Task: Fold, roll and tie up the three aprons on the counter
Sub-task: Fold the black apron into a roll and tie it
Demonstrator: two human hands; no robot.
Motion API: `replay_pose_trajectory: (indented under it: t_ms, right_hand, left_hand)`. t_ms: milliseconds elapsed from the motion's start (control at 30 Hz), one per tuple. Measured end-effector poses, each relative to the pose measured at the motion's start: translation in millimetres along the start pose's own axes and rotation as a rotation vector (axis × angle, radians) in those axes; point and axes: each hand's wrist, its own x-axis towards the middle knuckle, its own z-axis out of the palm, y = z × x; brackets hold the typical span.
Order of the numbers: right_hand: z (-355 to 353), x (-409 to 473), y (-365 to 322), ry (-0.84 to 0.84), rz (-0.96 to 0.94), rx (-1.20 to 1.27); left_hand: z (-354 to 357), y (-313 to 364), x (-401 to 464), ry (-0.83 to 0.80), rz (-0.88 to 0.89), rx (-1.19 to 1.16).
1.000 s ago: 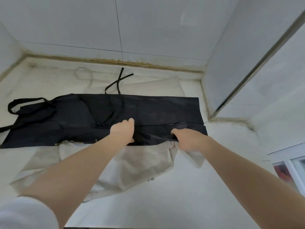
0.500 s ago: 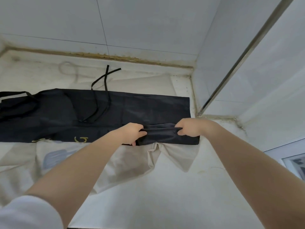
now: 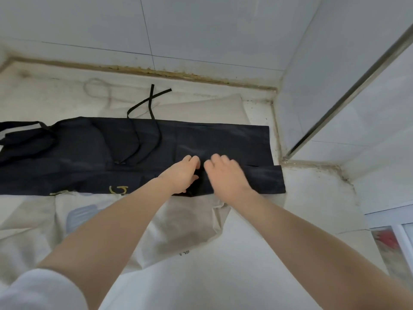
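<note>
Pale tiled walls meet a stained white counter (image 3: 312,209) in a corner; this is your work surface.

Item: black apron (image 3: 89,153), folded into a long band, lying crosswise under both your hands and reaching well out past your left hand. Its black ties (image 3: 154,104) trail onto the counter beyond your fingertips; gold lettering (image 3: 118,189) shows on the near edge, just left of your left wrist.

Item: beige apron (image 3: 178,222), spread beneath the black one, nearer to you than your hands and under your forearms. A third apron cannot be told apart.

Left hand (image 3: 182,174): fingers curled, thumb tucked into a gather of black cloth, so it appears to pinch the near fold.

Right hand (image 3: 223,175): just beside the left, fingers extended and resting flat on the cloth, slightly blurred; no grip visible.

Risks, as judged: the layers to the right of your right hand sit offset, so pressing on may set a crooked band that rolls unevenly. Dragging the black cloth could ruck the beige apron underneath. Loose ties may get rolled in, leaving nothing to knot.
</note>
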Motion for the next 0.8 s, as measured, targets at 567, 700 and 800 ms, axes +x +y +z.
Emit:
replay_pose_trajectory:
  t_ms: [567,700,800]
  right_hand:
    - [-27,71,-64,-0.088,0.136,-0.031]
    - [-22,115,-75,0.063,0.134,0.057]
    - [-22,145,-75,0.08,0.158,0.072]
  left_hand:
    - [-72,-131,-43,0.099,0.149,0.541]
    - [-81,-145,-37,0.044,0.023,0.551]
    - [-82,-154,-26,-0.042,-0.011,0.528]
